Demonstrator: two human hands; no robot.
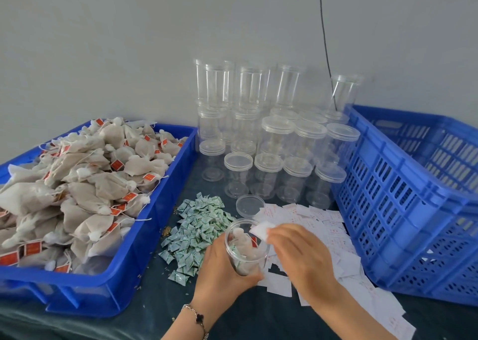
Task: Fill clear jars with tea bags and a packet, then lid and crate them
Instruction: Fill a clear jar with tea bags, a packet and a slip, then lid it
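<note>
Your left hand [222, 267] grips the open jar [245, 246] steady while your right hand [297, 251] pinches a white slip [261, 230] over its mouth.

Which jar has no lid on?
The jar gripped in the left hand, with tea bags inside. The stacked jars behind all wear lids.

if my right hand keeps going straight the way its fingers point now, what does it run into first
Most likely the open jar. The right hand pinches a white slip and points up-left at the jar's mouth, which the left hand grips. The slip's edge already reaches the rim, though depth is hard to judge.
</note>
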